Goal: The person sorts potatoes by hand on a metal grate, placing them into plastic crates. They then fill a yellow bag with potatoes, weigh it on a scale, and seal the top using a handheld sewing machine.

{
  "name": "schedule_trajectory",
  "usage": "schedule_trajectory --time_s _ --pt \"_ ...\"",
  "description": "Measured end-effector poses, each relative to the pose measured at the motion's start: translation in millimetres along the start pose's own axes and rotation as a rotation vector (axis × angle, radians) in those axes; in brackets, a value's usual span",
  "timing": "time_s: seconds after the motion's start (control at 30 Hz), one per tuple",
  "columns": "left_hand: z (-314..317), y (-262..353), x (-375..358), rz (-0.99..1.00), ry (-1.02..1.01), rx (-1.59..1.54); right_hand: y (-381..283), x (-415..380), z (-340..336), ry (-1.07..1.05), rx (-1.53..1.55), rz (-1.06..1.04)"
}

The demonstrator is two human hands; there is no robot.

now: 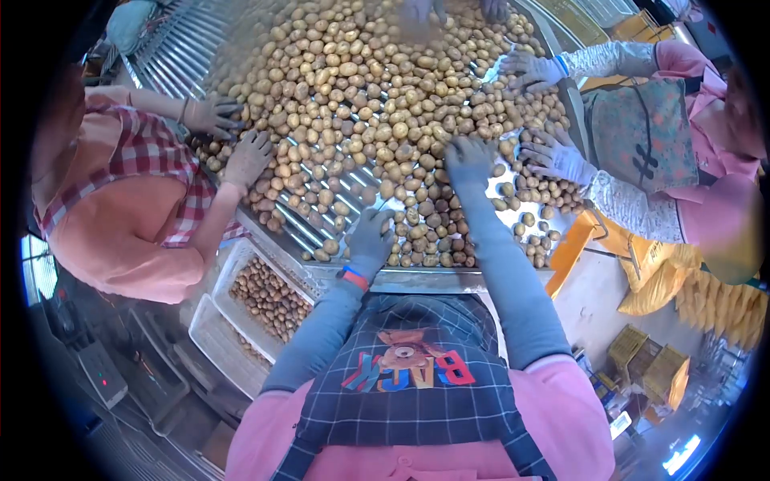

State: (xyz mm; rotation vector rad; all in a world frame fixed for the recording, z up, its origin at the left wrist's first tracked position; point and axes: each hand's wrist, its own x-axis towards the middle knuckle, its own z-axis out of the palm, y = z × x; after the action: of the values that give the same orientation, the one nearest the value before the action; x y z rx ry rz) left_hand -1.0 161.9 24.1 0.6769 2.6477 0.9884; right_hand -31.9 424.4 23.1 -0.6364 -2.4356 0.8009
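Observation:
Many potatoes [337, 88] cover a metal sorting table [417, 280] with rollers showing through gaps. My left hand [370, 240], in a grey glove, is over the near side of the table beside loose potatoes; its fingers are bent, and what lies under them is hidden. Farther forward and to the right, my right hand [470, 164], also gloved, reaches down among the potatoes. Its fingers are blurred and I cannot make out whether they grip one. A red and blue band [353, 278] circles my left wrist.
A co-worker's gloved hands [247, 160] touch potatoes at the left, another's [557, 156] at the right. More hands [423, 12] show at the far edge. White crates [233, 298] of small potatoes stand at lower left; yellow sacks [650, 276] lie at right.

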Motion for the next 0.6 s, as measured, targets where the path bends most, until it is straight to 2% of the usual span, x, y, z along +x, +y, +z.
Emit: schedule_trajectory --time_s 0.03,0.07,0.1,0.13,0.17,0.2,0.23,0.27,0.3,0.33,0.4,0.43,0.5,0.53,0.6 --pt "-2 0 -4 -0.016 0.07 -0.058 -24 18 11 0.051 -0.179 -0.101" --pt "-4 -1 -9 -0.036 0.137 -0.117 -46 34 26 -0.075 -0.235 -0.112" --pt "-5 -7 -13 -0.082 0.193 -0.144 -68 40 47 -0.304 -0.318 -0.073" --pt "8 -29 -16 -0.193 0.339 -0.137 -94 46 51 -0.672 -0.301 -0.037" --pt "-18 -10 -12 -0.404 0.32 -0.411 -126 31 42 -0.675 -0.487 -0.121" --pt "-32 -12 -8 -0.479 0.349 -0.619 -133 24 51 -0.689 -0.479 -0.139" --pt "-62 7 3 -0.732 0.352 -0.656 -132 10 65 -0.637 -0.505 -0.273" --pt "-56 -39 3 -0.531 0.496 -0.525 -126 -6 59 -0.642 -0.505 -0.27" --pt "-51 -86 5 -0.326 0.634 -0.391 -118 -24 46 -0.676 -0.439 -0.386" --pt "-64 -89 12 -0.224 0.669 -0.346 -106 -38 32 -0.706 -0.372 -0.5" --pt "-77 -151 13 -0.346 0.11 -0.075 -52 -67 3 -0.616 -0.199 -0.681" --pt "-69 -142 10 -0.349 0.111 -0.08 -23 -74 -11 -0.627 -0.181 -0.628" --pt "-44 -96 7 -0.005 0.329 -0.2 13 -59 -48 -0.651 -0.255 -0.513" --pt "-51 -50 -2 -0.013 0.28 -0.038 24 -39 -64 -0.663 -0.344 -0.448" --pt "-49 -24 -20 -0.054 0.168 -0.098 61 -17 -67 -0.518 -0.603 -0.412"
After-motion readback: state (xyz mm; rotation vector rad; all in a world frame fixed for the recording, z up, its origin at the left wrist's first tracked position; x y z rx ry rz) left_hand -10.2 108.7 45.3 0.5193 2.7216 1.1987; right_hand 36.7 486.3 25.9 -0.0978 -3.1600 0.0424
